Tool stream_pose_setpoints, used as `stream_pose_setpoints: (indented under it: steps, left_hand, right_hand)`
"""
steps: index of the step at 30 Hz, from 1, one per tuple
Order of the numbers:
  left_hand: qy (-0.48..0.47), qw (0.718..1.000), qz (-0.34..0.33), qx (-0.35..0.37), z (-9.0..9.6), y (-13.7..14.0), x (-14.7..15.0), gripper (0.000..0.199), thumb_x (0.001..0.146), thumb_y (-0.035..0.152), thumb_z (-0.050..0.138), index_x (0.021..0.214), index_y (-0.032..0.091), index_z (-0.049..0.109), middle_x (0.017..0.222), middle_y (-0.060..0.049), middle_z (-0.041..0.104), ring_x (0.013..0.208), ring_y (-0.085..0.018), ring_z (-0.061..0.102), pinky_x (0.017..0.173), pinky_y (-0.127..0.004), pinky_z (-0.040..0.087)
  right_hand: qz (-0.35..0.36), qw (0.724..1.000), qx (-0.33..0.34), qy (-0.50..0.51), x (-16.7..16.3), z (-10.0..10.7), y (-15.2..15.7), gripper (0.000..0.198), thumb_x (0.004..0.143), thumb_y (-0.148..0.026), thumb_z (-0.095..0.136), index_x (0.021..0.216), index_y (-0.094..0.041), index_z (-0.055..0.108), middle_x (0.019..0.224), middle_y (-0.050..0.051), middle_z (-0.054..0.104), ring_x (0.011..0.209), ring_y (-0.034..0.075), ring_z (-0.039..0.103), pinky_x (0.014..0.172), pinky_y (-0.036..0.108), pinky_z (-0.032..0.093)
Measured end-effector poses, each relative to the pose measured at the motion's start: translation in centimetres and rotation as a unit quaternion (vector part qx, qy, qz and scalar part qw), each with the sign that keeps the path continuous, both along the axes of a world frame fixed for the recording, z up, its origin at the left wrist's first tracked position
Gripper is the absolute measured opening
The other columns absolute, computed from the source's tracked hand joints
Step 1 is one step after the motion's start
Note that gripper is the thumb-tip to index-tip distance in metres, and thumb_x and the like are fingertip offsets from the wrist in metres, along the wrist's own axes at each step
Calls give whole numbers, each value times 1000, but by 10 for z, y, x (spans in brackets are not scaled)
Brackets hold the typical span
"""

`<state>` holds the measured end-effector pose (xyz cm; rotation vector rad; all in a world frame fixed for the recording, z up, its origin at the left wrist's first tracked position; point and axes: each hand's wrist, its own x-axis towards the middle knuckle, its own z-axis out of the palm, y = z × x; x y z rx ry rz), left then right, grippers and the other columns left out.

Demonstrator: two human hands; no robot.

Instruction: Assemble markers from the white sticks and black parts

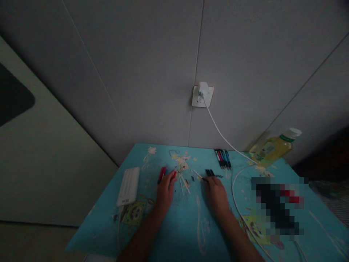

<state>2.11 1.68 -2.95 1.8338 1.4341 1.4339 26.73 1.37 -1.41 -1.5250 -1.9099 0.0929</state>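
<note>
My left hand is closed around a small red pen part, which shows at its fingertips. Just left of those fingers lie red pen barrels. My right hand pinches a thin white pen refill with a dark end, pointing up and left. Beyond its fingers are black pen barrels and small dark pieces, too small to make out. Between the two hands, several white refills and tiny parts are scattered on the blue patterned tabletop.
Several pens lie side by side at the back. A white power bank rests at left. From the wall charger a white cable runs down across the right side, past a bottle of yellow liquid. A blurred dark object lies right.
</note>
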Motion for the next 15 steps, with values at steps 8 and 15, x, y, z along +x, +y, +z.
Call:
stream_pose_setpoints:
  steps: [8,15]
  left_hand:
    - [86,995,-29,45,9,-5,2,34,99,17,40,124,23,62,112,-9,59,108,-22,57,97,-42,47]
    - [97,994,-34,31,21,-10,5,31,98,18,41,121,21,62,108,-9,59,105,-23,57,95,-40,47]
  right_hand:
    - [127,990,-32,59,-25,13,-8,22,98,-20,47,115,-21,61,110,10,68,103,25,62,94,43,50]
    - [129,991,-31,28,-25,8,-9,21,98,-23,49,116,-23,61,108,8,70,98,25,65,89,42,51]
